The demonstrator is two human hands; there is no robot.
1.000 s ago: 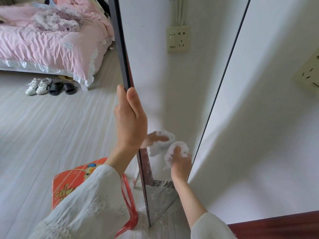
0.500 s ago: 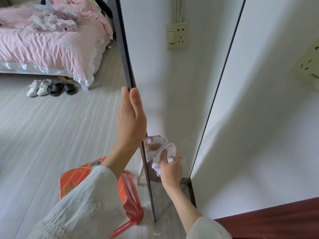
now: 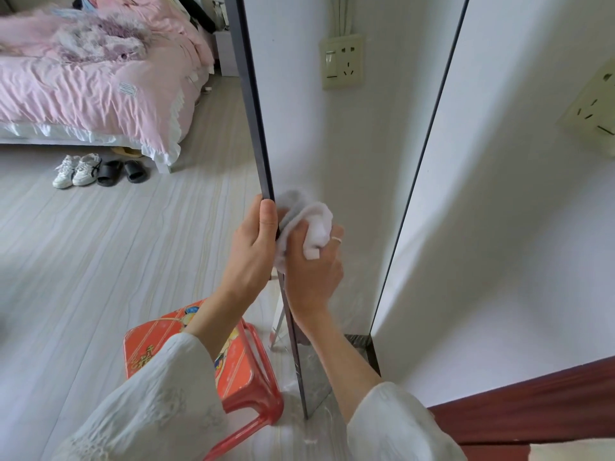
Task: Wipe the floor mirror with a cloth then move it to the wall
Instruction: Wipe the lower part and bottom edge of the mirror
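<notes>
At the far left edge of the floor [image 3: 100, 261], a bed [image 3: 83, 94] with rumpled pink bedding stands against the room's back; just in front of its near corner a pair of white sneakers [image 3: 77, 170] and a pair of black slippers [image 3: 122, 171] sit side by side on the pale boards. Nearer to me, an orange-red plastic stool [image 3: 248, 377] stands on the floor, partly hidden under my left sleeve [image 3: 156, 404]. Just right of the stool the floor mirror [image 3: 332, 134] stands upright on the floor, close to the white wall [image 3: 515, 227], its dark frame edge turned toward me. My left hand [image 3: 254, 247] grips that left frame edge, thumb on the glass side and fingers wrapped round behind. Right beside it, my right hand [image 3: 312, 271] clutches a bunched white cloth [image 3: 311, 227] and presses it to the glass just by the frame, so the cloth touches my left thumb; there is a ring on one finger. The glass reflects the wall and a cream switch-and-socket plate [image 3: 341, 61]. Past the mirror's thin right frame edge, the wall itself carries a socket plate [image 3: 595, 108] at the far right. A dark red wooden skirting [image 3: 532, 404] runs along the wall's foot at the lower right corner of the floor.
</notes>
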